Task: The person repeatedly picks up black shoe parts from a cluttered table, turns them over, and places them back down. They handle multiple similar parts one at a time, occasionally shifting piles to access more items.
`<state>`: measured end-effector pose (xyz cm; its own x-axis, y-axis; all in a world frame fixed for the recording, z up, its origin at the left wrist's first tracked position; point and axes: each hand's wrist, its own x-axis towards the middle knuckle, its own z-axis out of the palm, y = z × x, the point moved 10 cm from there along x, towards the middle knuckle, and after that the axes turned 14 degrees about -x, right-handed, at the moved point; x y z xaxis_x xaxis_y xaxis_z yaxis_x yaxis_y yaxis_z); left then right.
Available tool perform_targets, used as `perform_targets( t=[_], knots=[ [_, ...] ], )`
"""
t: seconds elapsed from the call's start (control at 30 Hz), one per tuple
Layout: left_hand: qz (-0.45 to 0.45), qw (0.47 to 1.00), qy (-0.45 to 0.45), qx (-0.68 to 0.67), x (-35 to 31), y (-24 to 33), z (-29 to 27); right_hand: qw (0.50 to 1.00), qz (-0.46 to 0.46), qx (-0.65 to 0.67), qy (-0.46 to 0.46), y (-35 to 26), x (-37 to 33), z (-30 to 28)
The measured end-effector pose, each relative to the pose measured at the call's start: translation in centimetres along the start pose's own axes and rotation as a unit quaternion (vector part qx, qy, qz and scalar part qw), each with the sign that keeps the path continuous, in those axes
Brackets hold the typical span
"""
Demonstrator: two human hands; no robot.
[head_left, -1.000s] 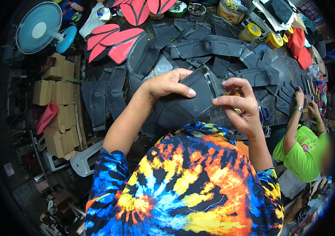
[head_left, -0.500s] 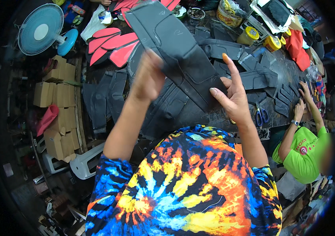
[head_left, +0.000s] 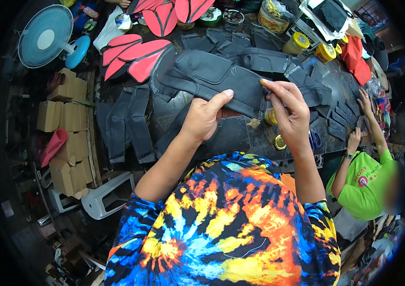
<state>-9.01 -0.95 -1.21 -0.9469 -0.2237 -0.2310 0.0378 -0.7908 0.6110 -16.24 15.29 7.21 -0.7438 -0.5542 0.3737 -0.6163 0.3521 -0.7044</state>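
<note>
Head view. The left hand [head_left: 205, 117] pinches the lower edge of a dark grey padded panel [head_left: 214, 78], thumb on top. The right hand [head_left: 289, 112] grips the panel's right end, fingers curled over it. The panel is held flat just above the black worktable [head_left: 240, 136]. Behind the panel lie red sole-shaped pieces [head_left: 135, 55]; to its left hang dark strips [head_left: 126, 121]. Below its right end sits what appears to be a small tin [head_left: 271, 117], partly hidden. A second person's hands [head_left: 362, 119] work at the table's right side.
</note>
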Motion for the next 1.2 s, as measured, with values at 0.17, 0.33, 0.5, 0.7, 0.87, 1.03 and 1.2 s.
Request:
perform_targets(
  t=[0.17,0.33,0.5,0.7,0.87,1.03,1.2],
  knots=[
    [-0.013,1.000,0.004,-0.019,-0.3,-0.1,0.2,0.996,-0.040,-0.068,0.050,-0.5,0.2,0.0],
    [-0.016,0.999,0.007,-0.033,-0.5,-0.1,0.4,0.984,-0.095,-0.139,0.066,-1.7,0.0,-0.7],
    [-0.020,0.999,0.004,-0.027,-0.4,-0.2,0.4,0.987,-0.068,-0.124,0.078,-0.9,0.5,-0.8],
    [-0.030,0.998,-0.002,-0.047,-0.2,-0.4,0.5,0.986,-0.098,-0.115,0.064,-1.3,0.2,-0.5],
    [-0.042,0.997,0.021,-0.061,0.0,-0.4,-0.2,0.966,-0.160,-0.193,0.056,-2.9,-1.3,-0.6],
    [-0.048,0.993,0.038,-0.097,0.1,-0.6,-0.7,0.953,-0.193,-0.228,0.047,-4.2,-2.7,-0.7],
    [-0.050,0.994,0.040,-0.092,0.0,-0.1,-1.2,0.974,-0.165,-0.149,0.037,-4.2,-3.1,-1.1]
  ],
)
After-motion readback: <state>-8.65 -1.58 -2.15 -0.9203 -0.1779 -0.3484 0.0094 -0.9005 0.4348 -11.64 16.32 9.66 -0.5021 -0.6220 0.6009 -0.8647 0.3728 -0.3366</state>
